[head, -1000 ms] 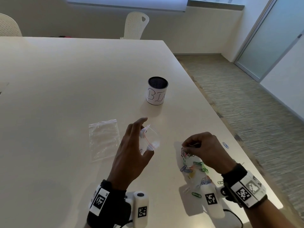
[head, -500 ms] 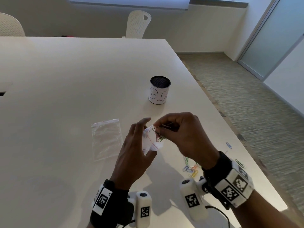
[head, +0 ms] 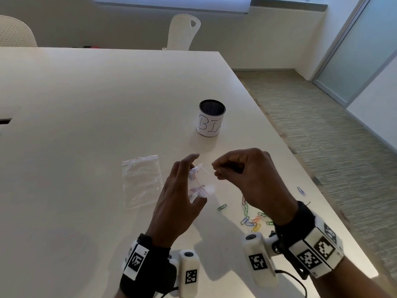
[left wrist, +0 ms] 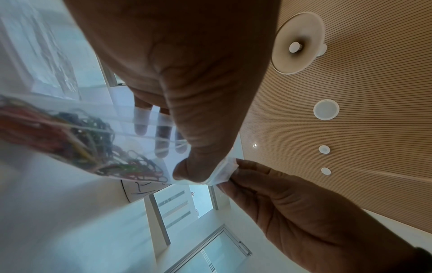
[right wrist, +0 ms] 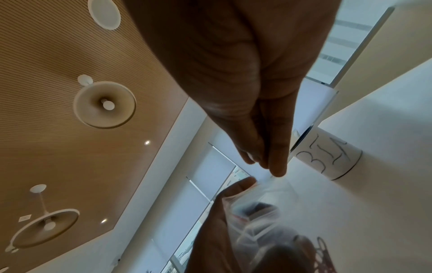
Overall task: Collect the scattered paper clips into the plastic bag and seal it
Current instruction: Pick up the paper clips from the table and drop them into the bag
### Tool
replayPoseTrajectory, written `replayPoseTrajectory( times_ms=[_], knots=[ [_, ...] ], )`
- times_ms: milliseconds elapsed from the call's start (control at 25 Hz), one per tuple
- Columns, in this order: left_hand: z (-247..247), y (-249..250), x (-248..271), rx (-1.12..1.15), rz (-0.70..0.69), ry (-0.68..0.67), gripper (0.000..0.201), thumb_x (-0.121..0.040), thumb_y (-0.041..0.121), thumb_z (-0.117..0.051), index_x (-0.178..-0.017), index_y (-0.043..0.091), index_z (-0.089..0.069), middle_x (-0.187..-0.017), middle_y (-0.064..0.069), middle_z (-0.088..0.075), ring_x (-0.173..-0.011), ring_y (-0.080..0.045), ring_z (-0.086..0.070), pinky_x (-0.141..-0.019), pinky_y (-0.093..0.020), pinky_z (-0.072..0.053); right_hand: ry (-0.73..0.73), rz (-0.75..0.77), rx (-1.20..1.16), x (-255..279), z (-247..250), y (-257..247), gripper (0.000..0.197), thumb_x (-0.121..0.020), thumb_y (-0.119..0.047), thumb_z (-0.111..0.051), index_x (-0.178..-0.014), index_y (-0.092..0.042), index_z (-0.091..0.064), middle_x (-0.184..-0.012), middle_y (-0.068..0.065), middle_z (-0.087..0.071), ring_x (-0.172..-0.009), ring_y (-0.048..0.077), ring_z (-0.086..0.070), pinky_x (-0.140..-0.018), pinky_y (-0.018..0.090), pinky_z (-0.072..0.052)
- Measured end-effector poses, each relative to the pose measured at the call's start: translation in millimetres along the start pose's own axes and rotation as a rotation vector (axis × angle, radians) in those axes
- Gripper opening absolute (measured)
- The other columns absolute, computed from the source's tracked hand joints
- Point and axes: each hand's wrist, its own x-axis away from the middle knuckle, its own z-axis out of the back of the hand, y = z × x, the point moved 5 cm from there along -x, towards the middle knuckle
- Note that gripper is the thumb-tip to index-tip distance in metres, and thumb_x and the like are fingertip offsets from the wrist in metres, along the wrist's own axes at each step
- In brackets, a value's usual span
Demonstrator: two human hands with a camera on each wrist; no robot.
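Note:
My left hand [head: 193, 177] holds a small clear plastic bag [head: 200, 187] with a red zip line upright above the table, thumb [left wrist: 198, 158] pinching its rim. Several coloured clips [left wrist: 88, 144] lie inside the plastic bag [left wrist: 131, 127]. My right hand [head: 216, 168] hovers just right of the bag's mouth, fingers curled with their tips together. Its fingertips [left wrist: 240, 166] touch the rim, and no clip shows between them. Loose paper clips [head: 253, 220] lie under my right wrist. A green clip [head: 222, 207] and a blue clip [head: 301, 191] lie apart.
A second, empty clear bag [head: 141, 179] lies flat left of my left hand. A black mesh cup [head: 211, 118] with a white label reading "BIN" stands behind the hands. The table's right edge [head: 285, 147] runs close to the clips. White chairs stand at the far side.
My right hand carried a pinch of clips from the pile to the bag's mouth. Now its fingers show no clips, and it has shifted slightly right of the bag.

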Motion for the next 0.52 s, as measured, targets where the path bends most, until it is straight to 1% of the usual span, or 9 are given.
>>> replayPoseTrajectory(
  times_ms=[80, 160, 240, 280, 360, 400, 480, 520],
  knots=[
    [1.4, 1.1, 0.6, 0.024, 0.001, 0.003, 0.090, -0.081, 0.018, -0.084, -0.152, 0.035, -0.030, -0.135, 0.006, -0.049, -0.118, -0.010, -0.055, -0.090, -0.021, -0.054, 0.034, -0.046, -0.011, 3.8, 12.7, 14.3, 0.012, -0.089, -0.004, -0.077, -0.098, -0.011, -0.082, -0.083, 0.000, -0.082, -0.073, 0.003, -0.078, -0.074, 0.011, -0.059],
    [2.4, 2.1, 0.8, 0.042, 0.002, 0.014, 0.089, -0.081, 0.016, -0.083, -0.151, 0.037, -0.032, -0.130, 0.009, -0.050, -0.116, -0.007, -0.055, -0.089, -0.020, -0.054, 0.061, -0.086, 0.065, 9.4, 28.3, 36.1, 0.013, -0.088, -0.004, -0.078, -0.095, -0.014, -0.082, -0.080, -0.003, -0.081, -0.070, 0.001, -0.076, -0.074, 0.011, -0.059],
    [2.6, 3.3, 1.0, 0.049, -0.002, 0.017, 0.089, -0.080, 0.013, -0.082, -0.150, 0.038, -0.032, -0.126, 0.010, -0.050, -0.115, -0.005, -0.055, -0.087, -0.016, -0.051, 0.041, -0.124, 0.215, 16.7, 42.7, 63.6, 0.014, -0.087, -0.007, -0.079, -0.093, -0.019, -0.082, -0.080, -0.009, -0.080, -0.072, -0.007, -0.073, -0.073, 0.003, -0.053],
    [2.0, 3.8, 1.1, 0.053, -0.004, 0.015, 0.090, -0.079, 0.012, -0.081, -0.150, 0.038, -0.032, -0.126, 0.010, -0.051, -0.114, -0.004, -0.055, -0.086, -0.015, -0.050, 0.027, -0.150, 0.287, 20.6, 50.7, 80.4, 0.014, -0.087, -0.009, -0.079, -0.093, -0.020, -0.082, -0.082, -0.010, -0.079, -0.072, -0.009, -0.072, -0.071, -0.001, -0.050],
    [0.4, 3.9, 1.0, 0.060, -0.008, 0.009, 0.091, -0.079, 0.010, -0.081, -0.151, 0.036, -0.033, -0.125, 0.008, -0.052, -0.113, -0.005, -0.056, -0.085, -0.015, -0.051, 0.030, -0.223, 0.416, 29.1, 73.1, 118.5, 0.014, -0.088, -0.009, -0.078, -0.097, -0.019, -0.081, -0.089, -0.006, -0.081, -0.073, -0.007, -0.070, -0.066, -0.002, -0.045],
    [0.0, 3.7, 1.1, 0.058, -0.013, 0.007, 0.091, -0.078, 0.009, -0.082, -0.151, 0.035, -0.034, -0.125, 0.007, -0.052, -0.112, -0.006, -0.056, -0.083, -0.015, -0.051, 0.052, -0.260, 0.466, 32.8, 87.0, 137.9, 0.014, -0.089, -0.008, -0.076, -0.099, -0.017, -0.081, -0.093, -0.002, -0.081, -0.074, 0.000, -0.070, -0.068, 0.001, -0.044],
    [-1.8, 4.8, 1.4, 0.057, -0.028, 0.001, 0.091, -0.078, 0.007, -0.082, -0.151, 0.032, -0.035, -0.125, 0.005, -0.053, -0.111, -0.008, -0.057, -0.082, -0.014, -0.051, 0.103, -0.343, 0.559, 43.0, 116.3, 172.7, 0.018, -0.091, -0.004, -0.071, -0.104, -0.013, -0.080, -0.101, 0.007, -0.081, -0.079, 0.012, -0.069, -0.078, 0.016, -0.047],
    [-1.7, 5.1, 1.6, 0.060, -0.033, 0.002, 0.091, -0.078, 0.006, -0.082, -0.151, 0.032, -0.035, -0.125, 0.005, -0.053, -0.112, -0.009, -0.058, -0.081, -0.015, -0.052, 0.110, -0.384, 0.596, 47.9, 126.0, 187.1, 0.022, -0.092, -0.001, -0.067, -0.107, -0.010, -0.079, -0.106, 0.010, -0.080, -0.085, 0.016, -0.068, -0.083, 0.021, -0.046]
  ],
)
